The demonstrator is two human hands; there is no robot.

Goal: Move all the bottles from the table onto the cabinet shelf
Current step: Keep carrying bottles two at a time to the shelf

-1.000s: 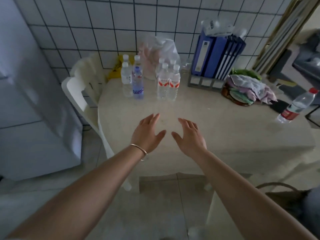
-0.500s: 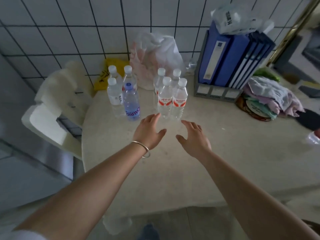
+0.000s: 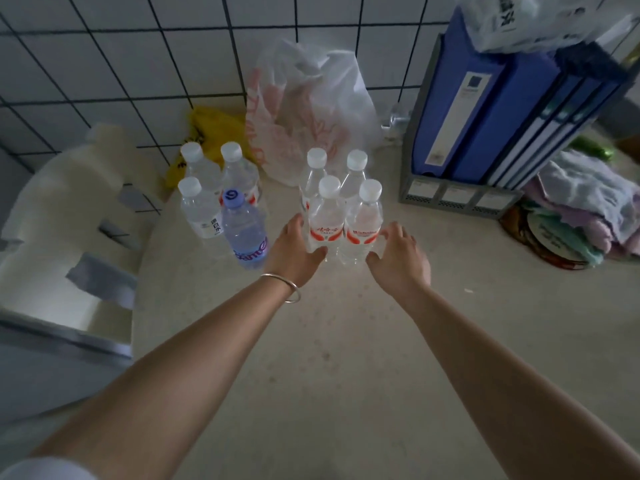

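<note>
Front bottles: two clear bottles with red-and-white labels and white caps stand upright side by side on the table, the left one and the right one touching each other.
Back bottles: two more of the same kind stand just behind them, making a tight square of four.
Left hand: the left hand rests against the left side of the left front bottle, fingers fairly straight and thumb reaching under the label; the grip is wide and not closed round the bottle.
Right hand: the right hand sits at the right side of the right front bottle, fingers spread and relaxed, fingertips at or very near the plastic; whether they touch cannot be told.
Bracelet: a thin metal bracelet circles the left wrist.
Other bottles: a second group stands to the left, apart from the four: a bluish bottle with a blue cap in front, a clear bottle with a white label beside it, and two white-capped bottles behind.
Table: the pale, speckled table carries everything.
Behind the bottles: a white plastic bag with red print and a yellow bag lean at the tiled wall.
Right side: blue binders stand in a grey file rack, with a heap of cloth further right.
Left side: a white plastic chair stands by the table edge.
</note>
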